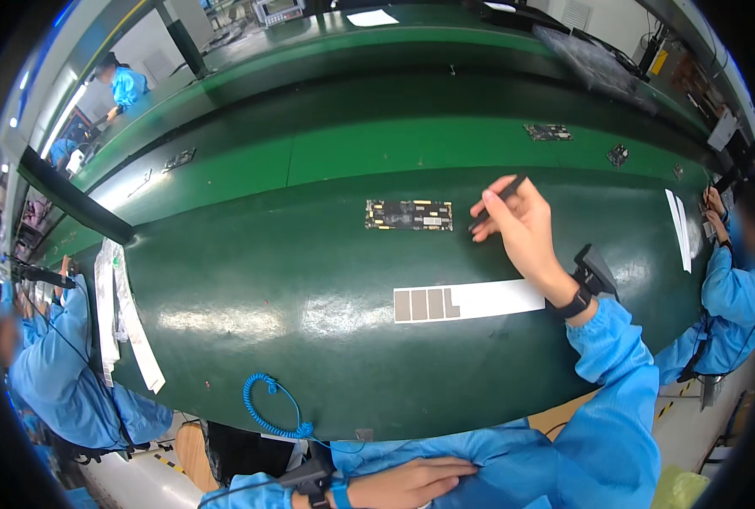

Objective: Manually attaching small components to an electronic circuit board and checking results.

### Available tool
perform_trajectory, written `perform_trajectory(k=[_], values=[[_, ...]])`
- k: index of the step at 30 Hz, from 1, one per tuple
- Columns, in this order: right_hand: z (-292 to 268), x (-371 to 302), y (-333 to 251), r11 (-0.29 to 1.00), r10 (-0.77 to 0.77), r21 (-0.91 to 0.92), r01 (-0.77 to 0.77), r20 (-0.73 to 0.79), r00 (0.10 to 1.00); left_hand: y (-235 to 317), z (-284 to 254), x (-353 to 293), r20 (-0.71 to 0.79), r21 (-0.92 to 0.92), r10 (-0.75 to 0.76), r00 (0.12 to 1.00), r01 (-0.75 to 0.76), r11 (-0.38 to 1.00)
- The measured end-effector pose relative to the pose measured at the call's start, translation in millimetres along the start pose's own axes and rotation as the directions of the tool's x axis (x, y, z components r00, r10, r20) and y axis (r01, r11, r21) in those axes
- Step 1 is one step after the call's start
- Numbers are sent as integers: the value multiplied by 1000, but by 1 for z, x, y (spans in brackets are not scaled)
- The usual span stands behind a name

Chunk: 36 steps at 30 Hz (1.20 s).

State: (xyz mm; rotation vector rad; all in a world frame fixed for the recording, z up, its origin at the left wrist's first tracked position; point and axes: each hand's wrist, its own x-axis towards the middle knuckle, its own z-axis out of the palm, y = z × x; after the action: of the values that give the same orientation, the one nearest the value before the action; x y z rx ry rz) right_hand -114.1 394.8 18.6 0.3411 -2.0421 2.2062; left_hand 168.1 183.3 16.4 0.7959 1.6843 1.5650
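My right hand (527,227) is closed round a slim black pen-like tool (511,187), its lower end pointing down toward the table. Just left of that tip lies a long dark circuit board (409,215) with yellowish and silver parts, flat on the green mat. Below the hand, partly covered by my right wrist, is a white backing strip (500,298). Several grey-brown rectangular stickers (426,304) sit on its left end, the rightmost one L-shaped. My left hand (416,483) rests at my lap below the table edge, fingers stretched and holding nothing visible.
A coiled blue cord (263,409) lies at the near table edge. Long white strips (131,327) are at the left, others (679,229) at the right. More circuit boards (549,132) lie on the far green belt. Co-workers in blue (51,373) sit at both sides.
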Motion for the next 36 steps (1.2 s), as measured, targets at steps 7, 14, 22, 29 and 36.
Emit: perform_trajectory(k=[7,14,22,29,36], values=[[-8,-68,-7,969,187,132,-210,169,968,41,-54,38,160,599,29,987,-120,792],[-5,-89,-10,957,273,50,-286,185,944,25,-147,91,29,991,408,912,-79,108],[-4,-80,-18,902,405,97,-420,147,903,14,-164,91,33,978,419,907,-116,174],[-8,-63,-24,895,415,134,-425,96,905,13,-176,93,90,974,445,891,-173,149],[3,-10,-39,950,309,47,-308,-15,951,27,-263,105,-239,961,539,808,118,249]])
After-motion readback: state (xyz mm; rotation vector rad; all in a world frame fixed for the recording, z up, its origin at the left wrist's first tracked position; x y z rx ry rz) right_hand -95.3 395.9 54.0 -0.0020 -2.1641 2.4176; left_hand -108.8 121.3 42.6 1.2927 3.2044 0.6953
